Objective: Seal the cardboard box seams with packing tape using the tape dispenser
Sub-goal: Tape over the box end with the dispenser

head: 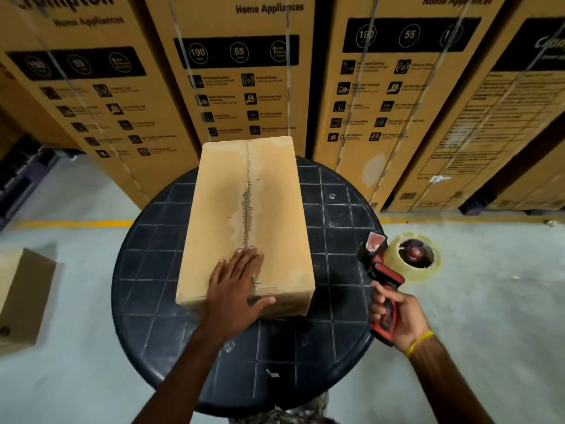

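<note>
While left hand (pixel 235 283) lies flat, fingers straight, on oblong cardboard box (pixel 275 209), right hand (pixel 400 313) — grip clamped round tape dispenser (pixel 385 275)

The left hand (pixel 235 280) covers the near end of the seam (pixel 248 203) on the cardboard box (pixel 220 209). The right hand (pixel 400 313) hides much of the handle of the tape dispenser (pixel 377 266), and its tape roll (pixel 432 264) is blurred. The tall cartons (pixel 238 71) behind are cut off at the top, their small print unreadable. A smaller box (pixel 21 301) runs off the left edge
</note>
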Tool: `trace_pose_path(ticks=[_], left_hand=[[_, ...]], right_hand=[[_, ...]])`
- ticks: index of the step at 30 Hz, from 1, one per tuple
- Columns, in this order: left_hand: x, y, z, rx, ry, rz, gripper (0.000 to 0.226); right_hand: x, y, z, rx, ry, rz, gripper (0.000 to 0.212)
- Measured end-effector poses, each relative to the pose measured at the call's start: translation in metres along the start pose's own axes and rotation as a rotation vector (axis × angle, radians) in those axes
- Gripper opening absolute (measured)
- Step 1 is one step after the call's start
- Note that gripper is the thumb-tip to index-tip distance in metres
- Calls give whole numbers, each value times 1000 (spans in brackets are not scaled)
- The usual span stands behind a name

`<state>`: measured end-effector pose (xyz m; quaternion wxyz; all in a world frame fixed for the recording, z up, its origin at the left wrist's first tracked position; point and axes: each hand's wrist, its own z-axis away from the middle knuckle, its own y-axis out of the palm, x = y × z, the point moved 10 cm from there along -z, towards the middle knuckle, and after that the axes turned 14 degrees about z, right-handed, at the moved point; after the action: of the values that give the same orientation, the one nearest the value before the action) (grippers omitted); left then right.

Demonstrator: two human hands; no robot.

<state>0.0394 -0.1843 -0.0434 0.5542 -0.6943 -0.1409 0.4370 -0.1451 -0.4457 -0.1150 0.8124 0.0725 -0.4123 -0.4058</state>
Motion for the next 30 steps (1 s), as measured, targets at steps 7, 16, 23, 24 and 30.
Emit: trace_pose_path(ticks=[7,16,23,24,30], left_hand=[[-13,-22,-8,-26,-188,610,75],[-59,-11,21,92,-740,1909,67],[-41,-24,40,-185,-907,2360,52],[-38,-23,44,-232,-937,2365,48],[-4,-19,59,-492,-1042,2177,19]], right_hand=[[46,48,41,-88,-280,677,41],[33,130,37,-12,-380,851,23],[29,177,33,64,-445,890,39],[27,182,32,81,-447,910,50],[31,219,38,142,-574,1117,52]])
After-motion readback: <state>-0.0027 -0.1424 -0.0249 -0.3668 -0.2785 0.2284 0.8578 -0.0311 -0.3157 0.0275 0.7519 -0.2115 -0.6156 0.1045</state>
